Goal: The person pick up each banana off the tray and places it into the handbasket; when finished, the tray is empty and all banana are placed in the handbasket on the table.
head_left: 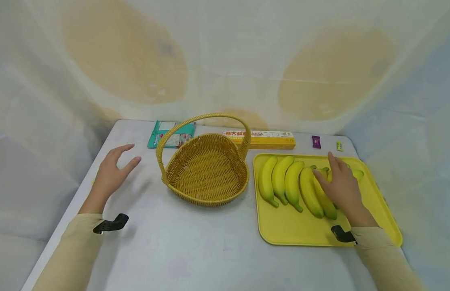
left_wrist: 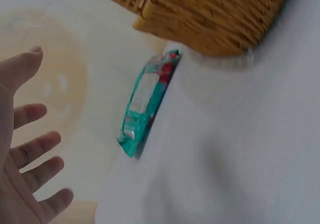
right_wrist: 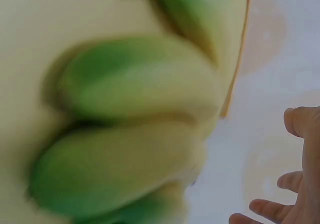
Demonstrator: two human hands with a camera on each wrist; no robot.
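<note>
The right hand hung over bananas on a yellow tray, the left hand (both loosely spread) near a wicker basket.

Head view, one: from above the near side, facing forward and down, well back; spans the table
Left wrist view, one: low at table left, rolled sideways, facing far; shares teal packet and basket with head view
Right wrist view, one: over the tray, rolled sideways, facing far, very near the bananas, which head view also covers
</note>
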